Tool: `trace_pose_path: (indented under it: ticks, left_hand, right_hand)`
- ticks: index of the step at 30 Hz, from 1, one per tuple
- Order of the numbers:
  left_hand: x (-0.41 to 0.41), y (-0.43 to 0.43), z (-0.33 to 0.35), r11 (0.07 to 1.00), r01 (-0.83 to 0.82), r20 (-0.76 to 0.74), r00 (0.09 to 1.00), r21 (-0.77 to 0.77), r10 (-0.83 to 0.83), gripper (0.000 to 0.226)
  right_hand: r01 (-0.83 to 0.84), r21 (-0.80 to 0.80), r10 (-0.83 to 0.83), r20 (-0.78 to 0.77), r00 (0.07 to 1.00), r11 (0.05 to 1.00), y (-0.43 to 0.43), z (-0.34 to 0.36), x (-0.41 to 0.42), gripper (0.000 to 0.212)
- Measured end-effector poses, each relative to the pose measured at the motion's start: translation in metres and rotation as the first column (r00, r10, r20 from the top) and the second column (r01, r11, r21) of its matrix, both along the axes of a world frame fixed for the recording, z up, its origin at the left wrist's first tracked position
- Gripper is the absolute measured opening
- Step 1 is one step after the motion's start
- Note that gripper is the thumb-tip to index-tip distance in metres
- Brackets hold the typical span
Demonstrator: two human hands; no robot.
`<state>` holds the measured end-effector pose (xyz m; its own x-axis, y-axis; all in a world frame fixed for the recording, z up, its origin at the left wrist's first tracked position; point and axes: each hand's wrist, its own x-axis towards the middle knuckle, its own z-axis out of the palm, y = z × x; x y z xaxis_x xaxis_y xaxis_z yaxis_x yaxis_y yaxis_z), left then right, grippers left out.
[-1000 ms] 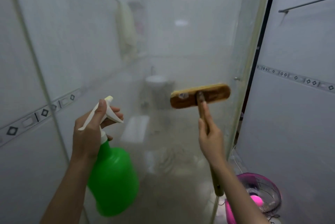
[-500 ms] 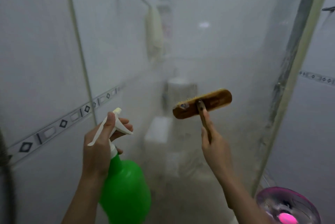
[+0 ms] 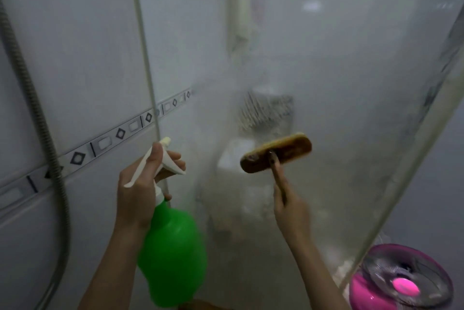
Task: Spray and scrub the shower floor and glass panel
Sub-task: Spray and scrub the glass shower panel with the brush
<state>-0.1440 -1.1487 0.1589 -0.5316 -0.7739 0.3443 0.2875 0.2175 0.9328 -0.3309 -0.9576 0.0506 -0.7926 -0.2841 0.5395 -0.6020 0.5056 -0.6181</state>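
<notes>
My left hand (image 3: 140, 184) grips the white trigger head of a green spray bottle (image 3: 173, 252), held upright at lower centre with its nozzle toward the glass. My right hand (image 3: 291, 209) holds the thin handle of a wooden scrub brush (image 3: 276, 152), whose long head lies tilted against the misted glass panel (image 3: 339, 83). The brush's reflection shows just above the head. The glass is fogged, and the shower floor cannot be made out through it.
A metal shower hose (image 3: 42, 134) hangs down the tiled wall (image 3: 75, 58) at left. A pale frame strip (image 3: 145, 58) runs up the glass's left edge, another (image 3: 414, 159) along its right. A pink fan (image 3: 406, 282) stands at lower right. A towel (image 3: 238, 13) hangs behind the glass.
The view has swung left and nearer the glass. The brush head has slid slightly down and right on the panel. Both hands keep their grips.
</notes>
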Motion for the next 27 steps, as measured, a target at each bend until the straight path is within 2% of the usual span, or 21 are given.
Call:
trace_pose_path:
  ticks: [2,4,7,10,12,14,18,19,21,24,27]
  left_hand:
    - [0.005,-0.002,-0.011,1.0,0.002,0.015,1.0,0.009,-0.002,0.047]
    - [0.005,0.0,-0.021,0.999,0.007,0.037,0.999,0.033,-0.008,0.047]
    - [0.002,0.006,-0.032,0.999,0.007,0.081,0.997,0.049,-0.011,0.047]
    - [-0.005,0.019,-0.039,0.997,0.021,0.086,0.996,0.071,-0.028,0.045]
    - [-0.01,0.027,-0.043,0.996,0.046,0.085,0.995,0.077,-0.052,0.041]
    - [-0.013,0.034,-0.046,0.994,0.072,0.09,0.993,0.079,-0.079,0.04]
    - [-0.016,0.046,-0.062,0.992,0.099,0.113,0.988,0.073,-0.107,0.052]
    - [-0.018,0.048,-0.066,0.993,0.104,0.117,0.987,0.062,-0.111,0.061]
    - [-0.023,0.052,-0.072,0.993,0.109,0.136,0.984,0.053,-0.115,0.073]
    - [-0.035,0.06,-0.078,0.991,0.122,0.167,0.977,0.054,-0.13,0.065]
    - [-0.049,0.068,-0.082,0.989,0.134,0.178,0.974,0.061,-0.142,0.059]
  right_hand:
    - [0.075,-0.124,-0.065,0.084,0.994,0.989,0.014,-0.015,0.01,0.064]
    - [0.101,-0.125,-0.097,0.035,0.995,0.987,0.0,-0.007,0.006,0.061]
    - [-0.015,0.098,0.022,-0.067,0.998,0.995,-0.056,0.024,-0.002,0.058]
    - [-0.129,0.321,0.161,-0.077,0.984,0.938,-0.085,0.029,-0.005,0.057]
    - [-0.101,0.373,0.147,-0.096,0.984,0.922,-0.053,0.007,-0.012,0.058]
    - [-0.033,0.397,0.076,-0.093,0.993,0.917,0.018,-0.032,-0.024,0.06]
    - [0.084,0.562,-0.171,0.105,0.98,0.823,0.167,-0.093,-0.031,0.072]
    - [0.088,0.556,-0.206,0.153,0.967,0.827,0.179,-0.093,-0.03,0.072]
    - [0.11,0.481,-0.175,0.093,0.98,0.87,0.169,-0.085,-0.03,0.076]
    - [0.07,0.288,-0.032,-0.135,0.99,0.955,0.1,-0.054,-0.042,0.067]
    - [-0.016,0.248,0.07,-0.209,0.975,0.969,0.051,-0.012,-0.055,0.052]
